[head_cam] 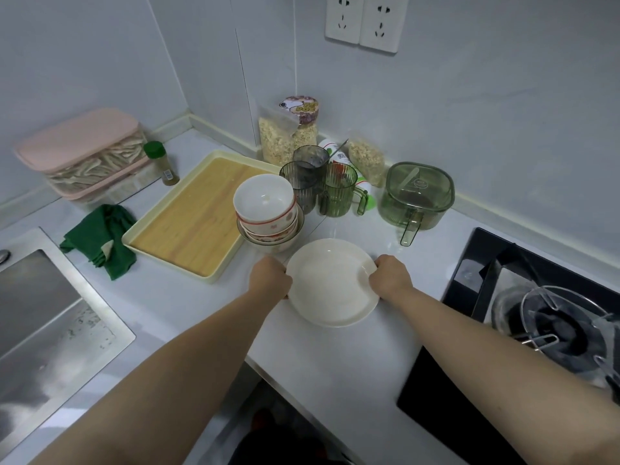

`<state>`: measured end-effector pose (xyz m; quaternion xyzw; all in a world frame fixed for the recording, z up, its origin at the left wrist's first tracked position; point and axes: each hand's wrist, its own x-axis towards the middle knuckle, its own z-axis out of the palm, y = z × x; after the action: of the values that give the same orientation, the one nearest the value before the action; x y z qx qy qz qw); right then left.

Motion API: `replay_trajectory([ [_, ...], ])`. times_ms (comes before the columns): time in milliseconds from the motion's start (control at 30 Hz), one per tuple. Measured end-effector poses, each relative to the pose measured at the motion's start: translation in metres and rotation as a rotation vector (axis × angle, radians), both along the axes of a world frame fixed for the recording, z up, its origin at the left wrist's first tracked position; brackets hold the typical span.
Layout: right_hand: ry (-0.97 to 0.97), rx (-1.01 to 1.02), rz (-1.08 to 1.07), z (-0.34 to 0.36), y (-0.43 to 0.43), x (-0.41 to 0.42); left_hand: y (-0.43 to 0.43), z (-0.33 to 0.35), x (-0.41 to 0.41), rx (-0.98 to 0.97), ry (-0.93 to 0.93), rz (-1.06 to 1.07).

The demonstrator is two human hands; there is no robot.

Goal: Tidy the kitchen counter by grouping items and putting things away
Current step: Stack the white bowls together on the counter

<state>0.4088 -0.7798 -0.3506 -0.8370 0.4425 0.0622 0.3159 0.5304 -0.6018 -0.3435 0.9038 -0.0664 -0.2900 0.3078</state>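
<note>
Both hands hold the round cream-white ceramic plate (330,283) by opposite rims, the left hand (270,276) and the right hand (391,275) curled over its edges, likely for a steady two-handed carry off the white counter (335,364) in front of the person. Just behind it stands the stack of white patterned bowls (266,213), partly on the cream-rimmed wooden tray (188,223), with ribbed green-grey plastic mugs (322,186) crowding the corner beyond.

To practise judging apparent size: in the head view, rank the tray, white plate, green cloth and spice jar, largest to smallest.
1. tray
2. white plate
3. green cloth, which looks only slightly smaller than the plate, so that pair is unsure
4. spice jar, clearly smallest
</note>
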Motion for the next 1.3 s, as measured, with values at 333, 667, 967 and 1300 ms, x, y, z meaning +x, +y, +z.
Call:
replay_trajectory([
  [333, -0.064, -0.059, 0.101, 0.011, 0.004, 0.025, 0.001, 0.018, 0.004, -0.307, 0.328, 0.370],
  [667, -0.379, 0.312, 0.063, 0.044, 0.039, 0.108, 0.028, 0.035, 0.063, -0.385, 0.211, 0.474],
  [967, -0.295, 0.831, -0.147, 0.047, 0.038, 0.161, 0.010, 0.049, 0.113, -0.388, 0.303, 0.276],
  [1300, -0.180, 0.926, -0.150, 0.045, 0.038, 0.172, 0.008, 0.044, 0.141, -0.261, 0.372, 0.130],
])
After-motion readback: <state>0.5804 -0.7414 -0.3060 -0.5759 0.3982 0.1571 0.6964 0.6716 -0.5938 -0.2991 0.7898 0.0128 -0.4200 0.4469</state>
